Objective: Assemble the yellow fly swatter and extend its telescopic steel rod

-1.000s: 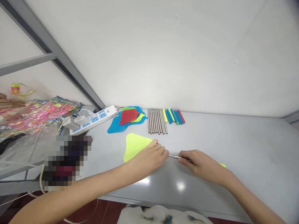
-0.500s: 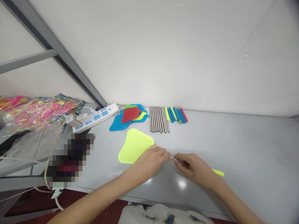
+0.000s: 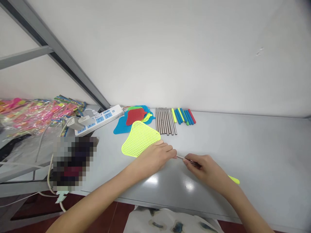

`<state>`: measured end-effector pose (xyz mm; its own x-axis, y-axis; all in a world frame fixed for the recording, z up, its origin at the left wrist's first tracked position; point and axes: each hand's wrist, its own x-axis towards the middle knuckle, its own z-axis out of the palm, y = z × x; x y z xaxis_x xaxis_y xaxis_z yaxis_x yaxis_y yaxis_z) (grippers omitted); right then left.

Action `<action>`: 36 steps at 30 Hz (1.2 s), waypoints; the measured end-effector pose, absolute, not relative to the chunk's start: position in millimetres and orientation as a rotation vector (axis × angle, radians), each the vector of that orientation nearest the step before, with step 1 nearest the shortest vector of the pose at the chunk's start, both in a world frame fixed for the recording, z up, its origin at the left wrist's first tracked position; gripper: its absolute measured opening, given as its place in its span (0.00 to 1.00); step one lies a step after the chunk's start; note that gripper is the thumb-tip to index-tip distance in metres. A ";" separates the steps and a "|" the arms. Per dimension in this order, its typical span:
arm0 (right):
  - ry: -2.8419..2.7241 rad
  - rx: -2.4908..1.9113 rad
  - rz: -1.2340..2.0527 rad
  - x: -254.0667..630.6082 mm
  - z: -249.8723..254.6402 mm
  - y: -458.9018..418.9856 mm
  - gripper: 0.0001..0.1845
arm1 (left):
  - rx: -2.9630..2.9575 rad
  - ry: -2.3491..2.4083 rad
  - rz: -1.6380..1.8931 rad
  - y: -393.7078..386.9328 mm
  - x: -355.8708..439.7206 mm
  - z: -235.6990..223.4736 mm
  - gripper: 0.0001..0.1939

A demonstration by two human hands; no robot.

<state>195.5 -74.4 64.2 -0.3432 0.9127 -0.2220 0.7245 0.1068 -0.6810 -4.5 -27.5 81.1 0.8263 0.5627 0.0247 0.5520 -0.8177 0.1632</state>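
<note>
In the head view, a yellow mesh fly swatter head (image 3: 139, 139) stretches leftward from my left hand (image 3: 159, 153). My left fingers are closed round its narrow neck end, which they cover. A thin metal rod (image 3: 180, 157) spans the short gap between the two hands. My right hand (image 3: 202, 166) is closed on this rod, thumb and fingers pinching it. Beyond the right wrist a yellow handle (image 3: 234, 179) sticks out, roughly in line with the rod; the hand and forearm hide any join between them.
Blue, red, green and yellow swatter heads (image 3: 121, 125) lie piled at the back. Beside them are several metal rods (image 3: 165, 121) and a row of coloured handles (image 3: 182, 116). A power strip (image 3: 99, 119) and plastic-wrapped items (image 3: 43, 113) are on the left, by a metal frame (image 3: 73, 71).
The yellow swatter head has lifted and tilted a little. My right hand has shifted slightly right, showing more rod between the hands; the yellow handle has moved right with it.
</note>
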 end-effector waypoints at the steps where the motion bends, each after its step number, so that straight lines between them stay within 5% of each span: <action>1: -2.128 -1.626 1.075 195.5 64.6 -73.9 0.18 | 2.833 0.887 0.113 -25.4 -6.1 80.0 0.09; 14: -2.353 -1.624 1.052 215.4 65.9 -80.9 0.18 | 2.418 1.129 0.244 -53.3 -24.1 65.5 0.14; 36: -2.132 -1.755 1.247 221.6 67.6 -88.5 0.18 | 2.600 1.038 0.128 -36.8 -23.5 69.0 0.16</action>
<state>221.6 -88.5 67.6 -0.3248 0.8583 -0.3974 0.7669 -0.0069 -0.6417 -23.5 -36.8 69.0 0.7295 0.6827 -0.0412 0.6523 -0.6764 0.3419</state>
